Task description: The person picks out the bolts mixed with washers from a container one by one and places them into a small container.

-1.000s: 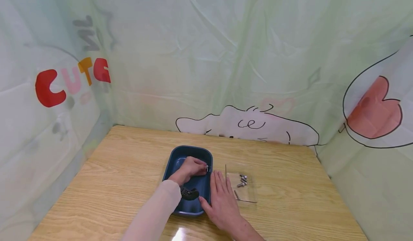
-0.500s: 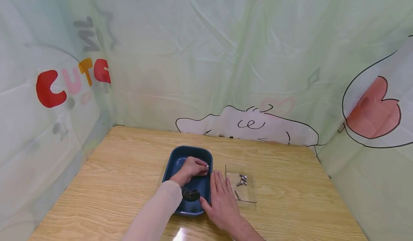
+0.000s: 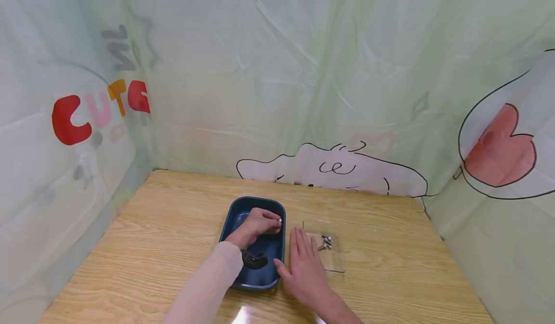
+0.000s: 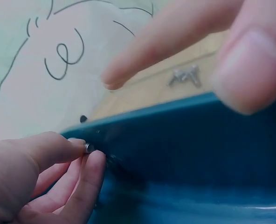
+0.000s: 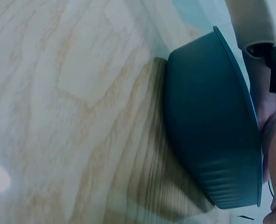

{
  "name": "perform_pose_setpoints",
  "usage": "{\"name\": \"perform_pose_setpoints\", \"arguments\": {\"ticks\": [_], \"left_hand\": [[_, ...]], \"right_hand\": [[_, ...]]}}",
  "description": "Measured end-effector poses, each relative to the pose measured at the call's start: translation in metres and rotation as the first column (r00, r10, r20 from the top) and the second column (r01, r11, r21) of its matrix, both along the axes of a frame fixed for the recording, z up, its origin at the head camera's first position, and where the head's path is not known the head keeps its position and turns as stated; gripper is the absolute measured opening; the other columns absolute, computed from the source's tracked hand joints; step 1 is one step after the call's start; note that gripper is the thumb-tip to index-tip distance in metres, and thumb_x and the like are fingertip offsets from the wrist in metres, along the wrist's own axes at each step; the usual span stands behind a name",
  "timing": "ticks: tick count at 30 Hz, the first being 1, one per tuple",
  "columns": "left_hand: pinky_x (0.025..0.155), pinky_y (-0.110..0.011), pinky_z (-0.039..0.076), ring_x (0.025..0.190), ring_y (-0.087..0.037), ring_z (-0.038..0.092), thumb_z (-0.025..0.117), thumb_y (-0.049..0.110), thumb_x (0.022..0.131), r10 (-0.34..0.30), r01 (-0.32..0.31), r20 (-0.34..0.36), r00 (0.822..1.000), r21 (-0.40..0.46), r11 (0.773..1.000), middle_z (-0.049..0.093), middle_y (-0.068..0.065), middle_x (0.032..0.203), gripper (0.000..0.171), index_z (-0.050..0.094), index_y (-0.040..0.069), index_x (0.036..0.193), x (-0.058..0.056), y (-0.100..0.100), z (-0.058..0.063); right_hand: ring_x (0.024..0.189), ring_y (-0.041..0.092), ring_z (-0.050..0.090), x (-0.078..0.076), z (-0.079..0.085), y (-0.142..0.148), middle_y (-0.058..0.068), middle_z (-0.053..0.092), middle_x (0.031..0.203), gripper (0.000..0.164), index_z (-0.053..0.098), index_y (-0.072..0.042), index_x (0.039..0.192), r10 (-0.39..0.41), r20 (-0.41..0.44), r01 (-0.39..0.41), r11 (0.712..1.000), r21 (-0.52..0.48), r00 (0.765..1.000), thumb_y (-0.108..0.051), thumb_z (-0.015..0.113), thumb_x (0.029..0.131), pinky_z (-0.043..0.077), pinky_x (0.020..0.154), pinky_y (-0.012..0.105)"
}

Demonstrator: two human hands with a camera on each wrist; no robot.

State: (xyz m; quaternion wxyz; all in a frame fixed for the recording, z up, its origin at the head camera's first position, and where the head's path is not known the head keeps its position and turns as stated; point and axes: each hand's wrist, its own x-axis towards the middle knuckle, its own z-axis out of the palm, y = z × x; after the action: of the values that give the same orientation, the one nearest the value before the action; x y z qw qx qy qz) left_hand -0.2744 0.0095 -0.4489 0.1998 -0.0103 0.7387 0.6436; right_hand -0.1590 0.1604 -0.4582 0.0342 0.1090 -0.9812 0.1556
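Observation:
My left hand [image 3: 258,222] reaches into the dark blue tray [image 3: 264,285]. Its thumb and fingertips pinch a small silver bolt [image 4: 88,148] at the inside of the tray's right wall; most of the bolt is hidden by the fingers. My right hand [image 3: 307,266] lies just right of the tray with fingers straight and pointing away. Its thumb extends over the tray's right rim; whether it touches the rim cannot be told. In the left wrist view, the right index finger [image 4: 161,44] and thumb [image 4: 254,70] show blurred above the rim.
Several silver bolts [image 3: 326,243] lie on a clear flat piece [image 3: 337,260] right of the right hand. A black perforated piece [image 3: 253,260] sits at the left wrist. Wood-grain table [image 3: 390,256] surrounds the tray, with a printed curtain [image 3: 217,97] behind.
My right hand has shifted slightly right, away from the tray wall, and now covers part of the clear piece and the lowest bolt. My left hand has moved slightly farther up along the wall.

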Motion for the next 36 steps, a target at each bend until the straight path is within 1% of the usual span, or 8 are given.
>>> {"name": "perform_pose_setpoints", "arguments": {"ticks": [13,18,21,25,27,32,34,36], "left_hand": [[0.084,-0.033,0.062,0.078,-0.015,0.074,0.072,0.006,0.089,-0.032,0.034,-0.017,0.999,0.116,0.993,0.075,-0.014,0.097,0.023,0.071,-0.004,0.110,-0.008,0.008,0.014],[0.086,-0.035,0.062,0.077,-0.013,0.073,0.071,0.005,0.090,-0.050,0.051,-0.015,0.999,0.151,0.987,0.074,-0.020,0.103,0.025,0.069,-0.006,0.113,-0.007,0.014,0.018],[0.087,-0.037,0.061,0.077,-0.013,0.073,0.070,0.005,0.090,-0.064,0.066,-0.016,0.998,0.151,0.986,0.073,-0.021,0.105,0.024,0.069,-0.006,0.112,-0.006,0.020,0.020],[0.091,-0.039,0.059,0.083,-0.018,0.075,0.070,0.005,0.091,-0.085,0.086,-0.009,0.996,0.151,0.985,0.073,-0.021,0.106,0.023,0.070,-0.005,0.111,-0.003,0.027,0.023],[0.091,-0.038,0.060,0.086,-0.020,0.075,0.069,0.004,0.091,-0.093,0.093,-0.005,0.996,0.156,0.983,0.072,-0.022,0.108,0.023,0.070,-0.005,0.111,-0.002,0.030,0.025],[0.083,-0.032,0.062,0.084,-0.019,0.074,0.069,0.003,0.091,-0.105,0.105,-0.009,0.994,0.145,0.984,0.073,-0.018,0.101,0.021,0.070,-0.005,0.110,0.000,0.039,0.027],[0.082,-0.031,0.063,0.086,-0.021,0.074,0.070,0.003,0.090,-0.111,0.113,-0.019,0.994,0.135,0.984,0.073,-0.014,0.098,0.021,0.070,-0.005,0.109,0.002,0.042,0.027],[0.085,-0.034,0.062,0.090,-0.026,0.075,0.070,0.003,0.089,-0.121,0.123,-0.024,0.992,0.134,0.983,0.073,-0.013,0.096,0.022,0.070,-0.006,0.110,0.003,0.046,0.028]], "right_hand": [[0.150,0.041,0.022,-0.002,-0.004,0.026,0.027,0.026,0.160,0.084,0.028,0.010,0.150,-0.045,-0.104,0.042,0.999,-0.033,0.994,-0.047,0.057,0.096,0.017,0.122,0.062],[0.150,0.043,0.022,-0.003,-0.001,0.034,0.029,0.026,0.159,0.083,0.028,0.012,0.149,-0.070,-0.098,0.068,0.997,-0.032,0.993,-0.046,0.056,0.097,0.018,0.121,0.064],[0.150,0.042,0.021,-0.004,-0.001,0.039,0.029,0.026,0.159,0.083,0.027,0.013,0.149,-0.085,-0.098,0.085,0.996,-0.007,0.992,-0.046,0.055,0.098,0.018,0.122,0.063],[0.150,0.042,0.021,-0.004,-0.001,0.044,0.029,0.025,0.159,0.083,0.027,0.013,0.149,-0.095,-0.105,0.096,0.995,0.008,0.990,-0.046,0.055,0.098,0.017,0.122,0.063],[0.150,0.042,0.021,-0.004,0.000,0.046,0.029,0.024,0.159,0.082,0.026,0.012,0.150,-0.100,-0.098,0.102,0.995,0.006,0.990,-0.046,0.054,0.098,0.017,0.122,0.063],[0.151,0.043,0.018,0.000,0.001,0.054,0.030,0.020,0.160,0.082,0.025,0.013,0.150,-0.118,-0.080,0.118,0.993,-0.006,0.990,-0.046,0.052,0.099,0.014,0.122,0.064],[0.150,0.044,0.017,0.001,0.000,0.058,0.030,0.019,0.160,0.082,0.024,0.013,0.150,-0.124,-0.080,0.123,0.992,-0.012,0.989,-0.045,0.053,0.100,0.013,0.122,0.065],[0.151,0.044,0.017,0.001,-0.001,0.062,0.030,0.018,0.161,0.083,0.023,0.013,0.150,-0.130,-0.075,0.130,0.991,-0.008,0.989,-0.046,0.052,0.100,0.013,0.122,0.065]]}}
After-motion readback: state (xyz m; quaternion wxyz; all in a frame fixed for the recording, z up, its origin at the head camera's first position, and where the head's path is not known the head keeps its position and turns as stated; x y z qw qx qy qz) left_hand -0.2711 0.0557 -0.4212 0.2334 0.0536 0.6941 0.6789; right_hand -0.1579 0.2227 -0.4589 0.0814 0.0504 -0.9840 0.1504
